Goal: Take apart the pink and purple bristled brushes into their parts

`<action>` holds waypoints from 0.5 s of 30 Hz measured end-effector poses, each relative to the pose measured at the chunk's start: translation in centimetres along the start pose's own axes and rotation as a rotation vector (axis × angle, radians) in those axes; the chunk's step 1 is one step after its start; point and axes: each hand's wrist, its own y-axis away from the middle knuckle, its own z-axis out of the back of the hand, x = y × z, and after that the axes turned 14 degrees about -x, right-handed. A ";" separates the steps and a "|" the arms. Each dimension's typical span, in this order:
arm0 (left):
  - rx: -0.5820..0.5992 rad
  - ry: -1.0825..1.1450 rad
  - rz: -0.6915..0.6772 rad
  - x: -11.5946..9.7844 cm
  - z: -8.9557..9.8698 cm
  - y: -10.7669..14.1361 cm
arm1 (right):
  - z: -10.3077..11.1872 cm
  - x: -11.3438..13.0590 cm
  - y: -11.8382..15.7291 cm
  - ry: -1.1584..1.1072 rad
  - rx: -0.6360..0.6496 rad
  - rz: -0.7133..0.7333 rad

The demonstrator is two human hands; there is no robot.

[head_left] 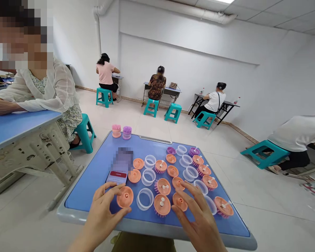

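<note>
On the blue desk, my left hand [105,206] curls its thumb and fingers around the rim of a round orange cap [125,197] with a small central stub. My right hand [196,210] has its thumb and fingertips at the edges of another orange cap [180,202]. Between the hands lie a clear plastic ring [145,199] and an orange brush head [162,205], bristles down, with a white piece on it. More clear rings, orange caps and brush heads stand in columns beyond. A clear ring [210,205] is partly hidden behind my right hand.
A phone [118,171] lies on the desk's left side. Two assembled brushes, pink [116,131] and purple [127,132], stand at the far left corner. A person [49,84] sits at a neighbouring desk [23,126]. Several people sit on teal stools along the walls.
</note>
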 end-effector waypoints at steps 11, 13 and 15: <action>0.080 -0.139 -0.144 0.6 -0.7 0.3 | 0.9 -1.9 1.9 -0.004 -0.104 -0.017; 0.083 -0.127 -0.129 0.6 -0.6 0.4 | 1.0 -2.1 2.0 -0.014 -0.120 -0.024; 0.071 -0.085 -0.100 0.4 -0.4 0.4 | 1.1 -2.2 1.8 -0.022 -0.148 -0.027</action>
